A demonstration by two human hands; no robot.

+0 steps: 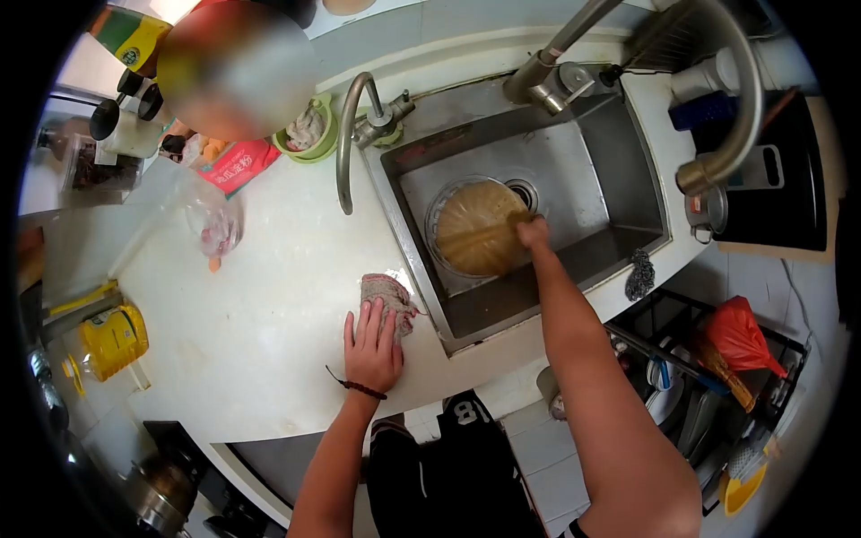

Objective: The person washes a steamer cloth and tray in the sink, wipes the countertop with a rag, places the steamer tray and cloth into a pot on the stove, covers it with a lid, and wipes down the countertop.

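My right hand (533,231) reaches into the steel sink (605,143) and is closed on a bundle of tan noodle-like strands (475,235). The strands spread out in a round, clear bowl (434,211) on the sink floor beside the drain (522,191). Whether there is water in the bowl, I cannot tell. My left hand (371,354) lies flat on the white counter, fingers stretched, with its fingertips touching a crumpled grey-and-pink cloth (386,294) by the sink's left edge.
A thin curved tap (346,148) and a large faucet (750,90) overhang the sink area. Left stand a green basin (328,139), a red packet (242,166), a plastic bag (218,229) and an oil bottle (114,341). A steel scrubber (640,275) sits on the right rim.
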